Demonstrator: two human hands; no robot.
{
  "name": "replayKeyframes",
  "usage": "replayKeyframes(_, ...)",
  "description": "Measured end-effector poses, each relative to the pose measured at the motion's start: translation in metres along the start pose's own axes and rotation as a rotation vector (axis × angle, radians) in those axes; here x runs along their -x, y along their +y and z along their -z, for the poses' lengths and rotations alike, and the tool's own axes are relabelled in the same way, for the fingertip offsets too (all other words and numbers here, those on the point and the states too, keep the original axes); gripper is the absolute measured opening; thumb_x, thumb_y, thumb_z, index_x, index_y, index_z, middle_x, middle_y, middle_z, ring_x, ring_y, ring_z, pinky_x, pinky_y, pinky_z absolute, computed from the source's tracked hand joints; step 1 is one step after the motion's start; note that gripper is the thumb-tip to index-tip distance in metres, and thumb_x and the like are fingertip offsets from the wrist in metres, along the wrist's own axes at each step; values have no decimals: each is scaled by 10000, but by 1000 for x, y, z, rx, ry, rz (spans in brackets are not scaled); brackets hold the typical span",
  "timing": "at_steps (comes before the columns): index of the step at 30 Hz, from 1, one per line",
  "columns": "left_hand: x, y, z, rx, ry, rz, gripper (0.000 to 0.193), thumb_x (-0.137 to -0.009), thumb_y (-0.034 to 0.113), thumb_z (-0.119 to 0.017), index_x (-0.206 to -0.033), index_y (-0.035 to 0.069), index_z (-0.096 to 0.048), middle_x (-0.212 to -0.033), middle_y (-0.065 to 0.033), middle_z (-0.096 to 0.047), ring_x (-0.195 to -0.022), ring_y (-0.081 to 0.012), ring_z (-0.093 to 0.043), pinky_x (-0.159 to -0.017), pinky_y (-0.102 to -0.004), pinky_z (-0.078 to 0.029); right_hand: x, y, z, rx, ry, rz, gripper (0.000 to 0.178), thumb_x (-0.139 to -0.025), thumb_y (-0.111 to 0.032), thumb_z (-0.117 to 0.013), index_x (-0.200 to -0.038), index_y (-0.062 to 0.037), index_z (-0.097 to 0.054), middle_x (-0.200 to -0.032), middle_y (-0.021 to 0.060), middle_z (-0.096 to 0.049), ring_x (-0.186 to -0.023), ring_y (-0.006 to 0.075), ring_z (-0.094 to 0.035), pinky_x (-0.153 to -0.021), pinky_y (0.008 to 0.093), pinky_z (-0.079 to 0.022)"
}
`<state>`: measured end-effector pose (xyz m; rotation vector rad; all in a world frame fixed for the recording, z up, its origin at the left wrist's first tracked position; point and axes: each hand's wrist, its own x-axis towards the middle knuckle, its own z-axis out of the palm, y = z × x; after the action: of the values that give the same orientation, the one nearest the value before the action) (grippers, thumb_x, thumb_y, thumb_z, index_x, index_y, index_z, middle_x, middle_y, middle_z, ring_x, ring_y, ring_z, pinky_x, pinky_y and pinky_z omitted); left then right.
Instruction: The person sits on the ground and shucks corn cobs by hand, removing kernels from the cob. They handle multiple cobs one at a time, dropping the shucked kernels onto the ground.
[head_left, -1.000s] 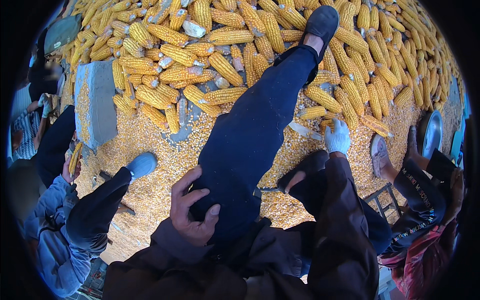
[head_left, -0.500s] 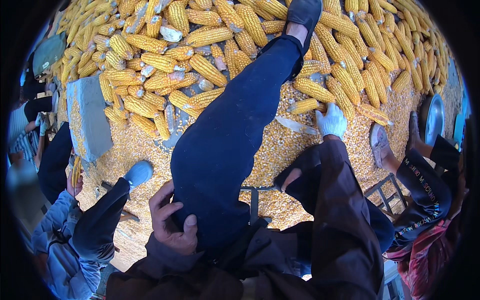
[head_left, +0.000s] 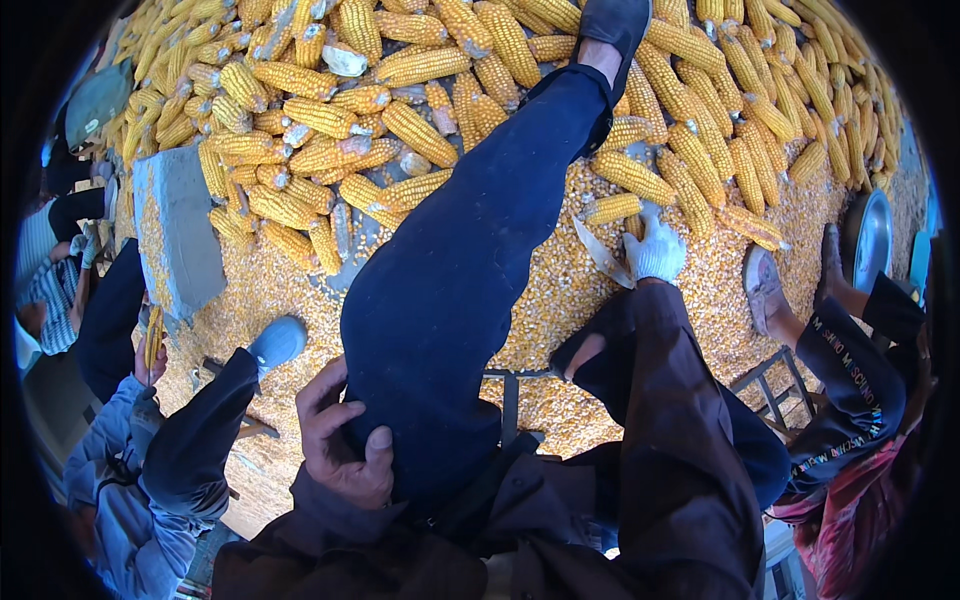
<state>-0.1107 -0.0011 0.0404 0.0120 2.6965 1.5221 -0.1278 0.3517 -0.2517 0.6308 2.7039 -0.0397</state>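
Note:
My left hand point(head_left: 345, 440), bare, rests against the navy trouser leg point(head_left: 450, 260) stretched out before me, its fingers and thumb apart. My right hand point(head_left: 656, 250) wears a white glove and is low over loose corn kernels point(head_left: 560, 310). One finger reaches forward beside the end of a short yellow corn cob point(head_left: 612, 208), with the thumb spread to the left. Touching or just beside that thumb is a pale, narrow strip point(head_left: 598, 248), like a dry husk leaf. The palm side of the glove is hidden.
A big heap of corn cobs point(head_left: 420, 130) spreads across the far side. At the left stands a grey block point(head_left: 180, 235). A seated person point(head_left: 130, 480) holds a cob there. Another person's leg point(head_left: 850, 390) and a metal basin point(head_left: 868, 235) are at the right.
My right hand has drawn slightly back and left, toward the pale strip. That strip has turned to a steeper slant. My left hand stays on the trouser leg.

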Motion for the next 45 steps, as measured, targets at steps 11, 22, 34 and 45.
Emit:
replayKeyframes(11, -1, -4, 4, 46, -36, -19, 271, -820, 184, -618, -980, 8, -488, -1167, -240, -462, -1087, -318, -487, -925, -408, -391, 35, -5, 33, -814, 188, -55, 391, -620, -95, -746, -928, -26, -513, -865, 145, -596, -803, 279, -602, -730, 344, -467)
replayKeyframes(22, 10, 0, 8, -42, -51, -159, 201, -774, 73, -604, -944, 9, -520, -1182, -202, -480, -1142, -308, -460, -975, -397, -349, 121, -64, 174, -938, 470, 218, 377, -623, -48, -764, -902, -20, -511, -835, 113, -545, -769, 226, -567, -728, 306, -461)
replayKeyframes(34, 34, 61, -41, 956, -490, 219, 319, -871, 126, -585, -1111, -59, -487, -1013, -111, -563, -867, -116, -559, -737, -253, -478, 261, -88, 257, -877, 707, 593, 390, -590, 4, -746, -917, -31, -537, -880, 125, -558, -775, 292, -560, -666, 326, -465)
replayKeyframes(45, 60, 50, -24, 989, -432, -2, 330, -835, 13, -591, -1140, -55, -485, -1105, -150, -568, -1007, -162, -561, -878, -278, -456, 310, -89, 238, -1619, 261, 96, 516, -775, -25, -653, -1231, 34, -419, -1153, 125, -493, -918, 163, -560, -825, 263, -458)
